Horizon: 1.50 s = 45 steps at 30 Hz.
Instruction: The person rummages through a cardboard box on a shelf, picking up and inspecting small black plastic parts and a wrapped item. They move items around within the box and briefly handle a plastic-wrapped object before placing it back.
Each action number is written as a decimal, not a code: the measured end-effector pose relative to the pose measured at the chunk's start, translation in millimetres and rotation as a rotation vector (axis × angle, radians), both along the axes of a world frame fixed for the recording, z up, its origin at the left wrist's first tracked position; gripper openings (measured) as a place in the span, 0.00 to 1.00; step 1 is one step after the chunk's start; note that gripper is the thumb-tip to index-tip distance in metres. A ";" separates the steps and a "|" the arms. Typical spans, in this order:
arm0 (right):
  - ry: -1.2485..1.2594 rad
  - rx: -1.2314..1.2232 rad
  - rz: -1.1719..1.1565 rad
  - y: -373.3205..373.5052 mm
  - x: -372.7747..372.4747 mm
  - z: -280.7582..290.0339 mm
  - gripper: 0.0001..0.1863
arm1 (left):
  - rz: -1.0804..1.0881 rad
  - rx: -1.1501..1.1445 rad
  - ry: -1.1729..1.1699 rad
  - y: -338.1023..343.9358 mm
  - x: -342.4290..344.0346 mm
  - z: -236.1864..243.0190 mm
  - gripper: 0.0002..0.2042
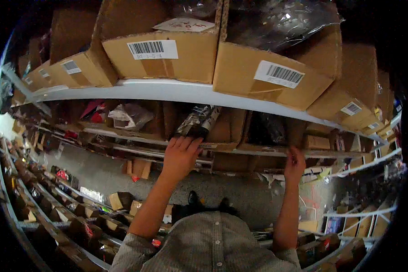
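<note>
Crinkled silver-foil packages (192, 122) lie in an open cardboard box on the middle shelf. My left hand (182, 154) rests at that box's front edge, touching the lower end of the packages, its fingers stretched forward. My right hand (294, 161) is curled at the front edge of the neighboring box on the right, below a dark plastic-wrapped item (272, 127); whatever its fingers hold is too small to tell. In the box to the left lies a white crumpled bag (127, 118).
Large labeled cardboard boxes (167, 65) stand on the white upper shelf beam (167, 93), close above the hands. Densely filled racks (54, 204) run behind me on both sides. A gray concrete floor (90, 167) shows below, with my dark shoes (195, 199) and some cardboard pieces.
</note>
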State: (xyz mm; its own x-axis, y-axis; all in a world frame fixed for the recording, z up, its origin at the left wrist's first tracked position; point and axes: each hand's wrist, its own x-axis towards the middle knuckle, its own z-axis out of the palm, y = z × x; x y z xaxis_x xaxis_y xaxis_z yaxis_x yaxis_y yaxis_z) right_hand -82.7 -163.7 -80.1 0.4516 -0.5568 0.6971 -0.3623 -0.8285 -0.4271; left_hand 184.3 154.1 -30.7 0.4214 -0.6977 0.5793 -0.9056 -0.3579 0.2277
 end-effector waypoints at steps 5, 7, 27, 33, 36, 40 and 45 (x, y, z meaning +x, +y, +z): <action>0.025 0.114 -0.098 3.9 4.0 -0.2 0.12 | -0.077 0.029 -0.020 7.6 10.6 -6.2 0.11; 0.010 0.129 -0.082 9.5 5.5 6.0 0.12 | -0.107 0.024 -0.006 17.0 4.8 -6.4 0.11; -0.263 0.014 0.144 133.1 25.3 103.7 0.13 | -0.422 0.257 0.007 150.3 -91.8 13.6 0.16; 0.385 -0.581 0.516 212.1 89.5 197.8 0.19 | -0.452 0.359 0.062 148.6 -87.9 22.5 0.17; 0.581 -0.694 0.490 199.8 113.3 210.4 0.19 | -0.447 0.303 0.016 149.5 -87.8 23.0 0.16; 0.441 -0.702 0.467 181.4 139.8 212.7 0.18 | -0.428 0.181 0.076 145.2 -93.1 31.0 0.15; 0.235 -0.622 0.471 185.3 164.3 192.4 0.16 | -0.413 0.004 0.217 142.5 -84.4 40.7 0.17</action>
